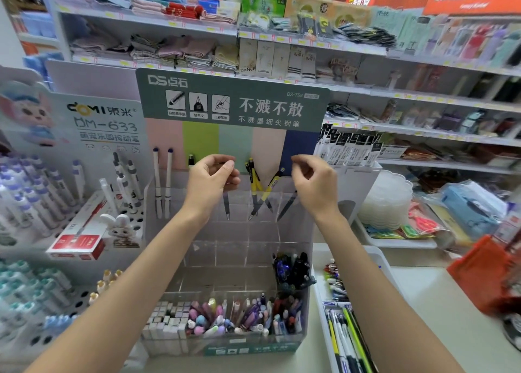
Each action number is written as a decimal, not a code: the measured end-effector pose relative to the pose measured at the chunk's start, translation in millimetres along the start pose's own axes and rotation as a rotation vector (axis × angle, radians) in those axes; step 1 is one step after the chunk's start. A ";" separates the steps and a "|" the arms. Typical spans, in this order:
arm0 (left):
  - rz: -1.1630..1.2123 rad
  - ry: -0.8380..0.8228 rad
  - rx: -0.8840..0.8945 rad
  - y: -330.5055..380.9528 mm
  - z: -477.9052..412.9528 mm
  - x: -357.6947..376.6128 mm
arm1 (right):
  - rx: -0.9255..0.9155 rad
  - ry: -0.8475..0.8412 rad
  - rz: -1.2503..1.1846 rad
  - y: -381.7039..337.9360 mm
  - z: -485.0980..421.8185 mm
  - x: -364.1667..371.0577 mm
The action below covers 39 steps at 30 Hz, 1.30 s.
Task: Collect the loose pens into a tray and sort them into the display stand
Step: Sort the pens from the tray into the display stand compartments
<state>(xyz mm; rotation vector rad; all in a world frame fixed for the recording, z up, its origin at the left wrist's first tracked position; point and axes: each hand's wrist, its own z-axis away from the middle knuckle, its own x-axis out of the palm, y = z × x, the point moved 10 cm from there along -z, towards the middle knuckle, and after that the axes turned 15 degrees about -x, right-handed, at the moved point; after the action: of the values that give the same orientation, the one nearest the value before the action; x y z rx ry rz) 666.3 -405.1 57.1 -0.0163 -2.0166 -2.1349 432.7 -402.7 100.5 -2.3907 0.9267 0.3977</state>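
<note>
Left hand (210, 182) up at the back row of the stand (231, 257), fingers (232, 179) curled, thumb pressed to forefinger. Black pen (226, 207) hangs straight below that grip: long axis near vertical, tip down inside a back compartment, upper barrel hidden behind the fingers.

Right hand (314, 185) level with it at the stand's right end, fingers curled, thumb and forefinger nearly closed. Slanted pen (286, 207) runs from under this palm down and to the left, tip low in the last compartment. Its top is hidden, so cannot tell whether these fingers hold it.

Between the hands, two yellow pens (254, 179) stand tips down, crossing each other, clicker ends up.

Two white pens (158, 186) upright at the stand's left end. Front rows packed with mixed pens. Tray (379, 260) on the worktop (423, 302) just right of the stand, pens lying lengthwise in it
</note>
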 end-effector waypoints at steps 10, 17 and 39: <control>-0.001 0.010 0.012 5.3 0.8 -8.5 | 0.135 -0.309 0.298 4.7 0.8 52.7; 0.002 0.016 0.011 4.6 3.6 -22.4 | 0.238 -0.049 0.012 5.1 5.6 38.3; -0.040 -0.023 -0.002 -2.7 5.5 -13.4 | 0.334 0.113 0.150 45.2 24.5 -16.7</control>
<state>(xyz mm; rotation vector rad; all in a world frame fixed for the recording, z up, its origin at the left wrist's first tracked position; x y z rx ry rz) 678.3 -397.7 52.8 -0.0016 -2.0440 -2.1711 387.6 -407.5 71.0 -2.0635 1.1313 0.1485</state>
